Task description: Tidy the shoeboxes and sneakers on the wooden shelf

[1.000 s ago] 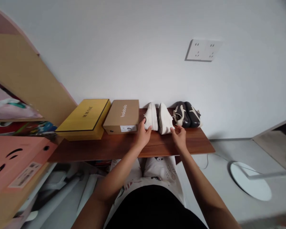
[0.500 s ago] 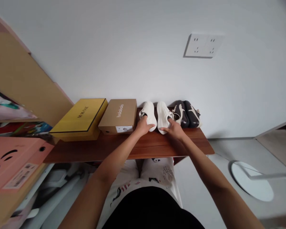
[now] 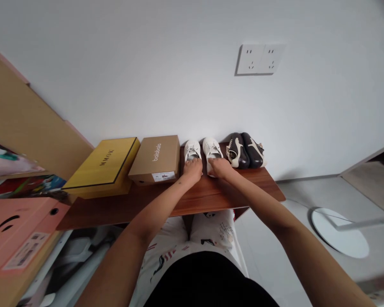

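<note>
Two white sneakers stand upright side by side on a brown wooden shelf (image 3: 198, 200), toes to the wall. My left hand (image 3: 192, 169) grips the heel of the left white sneaker (image 3: 192, 149). My right hand (image 3: 220, 167) grips the heel of the right white sneaker (image 3: 211, 148). Both hands have their fingers curled around the heels. A pair of dark sneakers (image 3: 245, 150) with pale stripes sits just right of the white pair.
A brown cardboard shoebox (image 3: 156, 158) and a yellow box (image 3: 104, 165) lie left of the shoes. A pink box (image 3: 16, 230) and a wooden panel (image 3: 25, 123) are at far left. A wall socket (image 3: 260, 59) is above. A white round base (image 3: 339, 232) stands on the floor, right.
The white sneakers lay tipped on their sides; both hands took them by the heels and turned them upright, soles down, side by side.
</note>
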`<state>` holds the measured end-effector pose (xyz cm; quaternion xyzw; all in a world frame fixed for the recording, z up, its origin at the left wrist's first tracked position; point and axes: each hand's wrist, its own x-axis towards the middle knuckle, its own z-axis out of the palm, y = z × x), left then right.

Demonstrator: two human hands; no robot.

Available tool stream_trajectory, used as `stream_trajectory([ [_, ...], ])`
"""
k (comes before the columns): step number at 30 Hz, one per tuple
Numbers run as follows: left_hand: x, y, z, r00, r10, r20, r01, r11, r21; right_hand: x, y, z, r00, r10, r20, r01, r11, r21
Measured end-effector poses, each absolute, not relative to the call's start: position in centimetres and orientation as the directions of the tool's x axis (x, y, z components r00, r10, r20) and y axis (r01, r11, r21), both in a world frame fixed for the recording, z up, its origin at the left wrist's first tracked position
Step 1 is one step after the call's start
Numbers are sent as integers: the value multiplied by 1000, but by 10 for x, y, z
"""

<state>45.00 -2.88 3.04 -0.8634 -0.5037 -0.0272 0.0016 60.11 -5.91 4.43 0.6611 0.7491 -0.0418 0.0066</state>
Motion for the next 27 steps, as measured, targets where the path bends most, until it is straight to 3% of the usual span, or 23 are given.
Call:
stream_trajectory([
  [4,453,-25,30,492,870,40,870,-493,23,596,-52,44,-138,987,-76,990,139,10],
  [11,457,-26,29,479,878,12,877,-479,24,595,-46,40,-146,986,-83,989,144,-26],
  [18,455,-28,31,475,880,21,879,-475,25,591,-52,36,-164,986,35,985,166,-40],
  [23,459,-42,39,475,857,199,863,-498,88,634,-77,27,-86,943,320,956,168,-240],
  [27,491,-52,39,569,764,304,678,-645,352,707,-99,9,346,809,475,861,-72,-503],
])
